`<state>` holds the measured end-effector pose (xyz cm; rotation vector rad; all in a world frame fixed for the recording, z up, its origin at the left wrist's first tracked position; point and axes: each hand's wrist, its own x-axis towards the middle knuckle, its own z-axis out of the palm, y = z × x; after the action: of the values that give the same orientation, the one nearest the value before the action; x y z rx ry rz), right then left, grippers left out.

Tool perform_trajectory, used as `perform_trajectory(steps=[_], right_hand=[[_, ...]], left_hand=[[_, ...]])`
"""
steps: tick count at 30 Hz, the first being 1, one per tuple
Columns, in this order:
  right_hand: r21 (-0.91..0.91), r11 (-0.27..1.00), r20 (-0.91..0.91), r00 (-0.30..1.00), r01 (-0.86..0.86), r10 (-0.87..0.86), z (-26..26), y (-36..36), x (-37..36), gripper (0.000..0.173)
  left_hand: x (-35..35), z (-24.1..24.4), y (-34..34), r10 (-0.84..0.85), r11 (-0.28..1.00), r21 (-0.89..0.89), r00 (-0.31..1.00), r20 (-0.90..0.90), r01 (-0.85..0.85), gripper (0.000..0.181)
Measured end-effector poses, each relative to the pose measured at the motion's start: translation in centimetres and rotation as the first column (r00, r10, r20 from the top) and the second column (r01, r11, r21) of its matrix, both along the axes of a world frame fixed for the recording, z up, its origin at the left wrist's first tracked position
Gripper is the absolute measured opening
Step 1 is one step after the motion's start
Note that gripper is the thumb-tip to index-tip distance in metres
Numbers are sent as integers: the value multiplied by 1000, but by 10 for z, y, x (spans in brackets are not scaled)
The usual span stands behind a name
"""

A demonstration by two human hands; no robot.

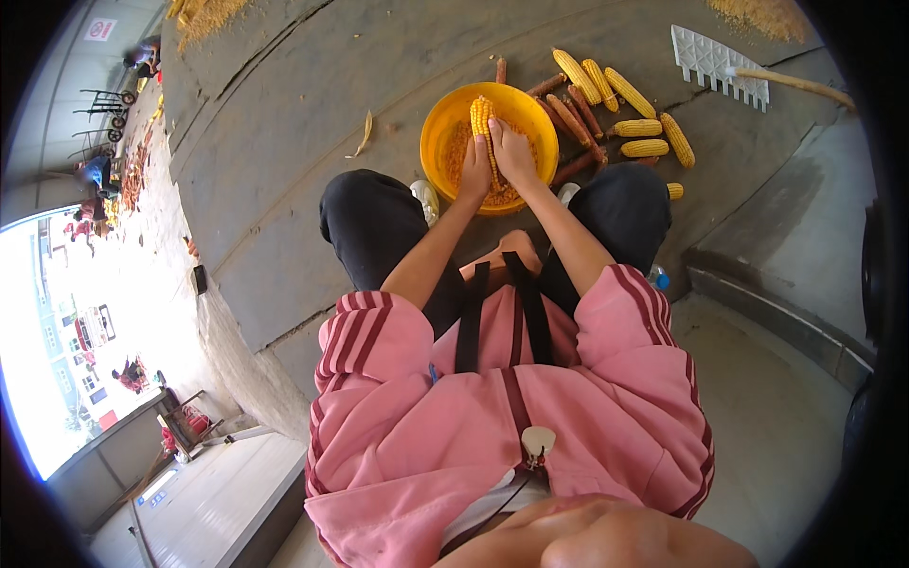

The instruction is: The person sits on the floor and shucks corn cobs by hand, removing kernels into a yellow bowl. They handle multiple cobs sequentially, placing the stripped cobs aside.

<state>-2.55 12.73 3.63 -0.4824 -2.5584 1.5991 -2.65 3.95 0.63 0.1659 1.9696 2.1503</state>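
Observation:
Both hands grip one ear of yellow corn (pixel 481 112) above a round yellow basin (pixel 435 108). My left hand (pixel 475 170) wraps its lower left side, and my right hand (pixel 513 153) holds it from the right with the thumb near the kernels. The ear's tip points away from me, and part of its length is hidden by my fingers. Loose corn kernels (pixel 458 153) cover the bottom of the basin, which stands on the floor between my feet.
Bare reddish cobs (pixel 568 121) lie right of the basin, beside several unshelled corn ears (pixel 628 92). Farther right is a white toothed rake head (pixel 717 67) with a wooden handle. A bottle with a blue cap (pixel 661 280) is by my right knee. Other people (pixel 99 174) sit far left.

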Motion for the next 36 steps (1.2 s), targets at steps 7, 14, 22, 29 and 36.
perform_trajectory(steps=[7, 14, 22, 29, 36], right_hand=[[-58, 998, -9, 999, -34, 33, 6, 6, -4, 49], [-196, 980, 6, 999, -37, 39, 5, 6, -10, 59], [33, 999, 3, 1000, 11, -11, -6, 13, -14, 55], [15, 999, 68, 997, 47, -48, 21, 8, -9, 53], [-371, 919, -102, 978, 134, -184, 1, 9, -20, 48]], left_hand=[[-3, 13, -2, -10, 994, 103, 950, 311, -24, 40], [1, 22, -1, -62, 998, 42, 986, 156, 56, 37], [1, 3, -1, -127, 987, 112, 986, 107, 115, 33], [4, 14, -4, -140, 982, 142, 981, 131, 121, 32], [14, 20, 4, -127, 991, 42, 992, -2, 127, 34]])
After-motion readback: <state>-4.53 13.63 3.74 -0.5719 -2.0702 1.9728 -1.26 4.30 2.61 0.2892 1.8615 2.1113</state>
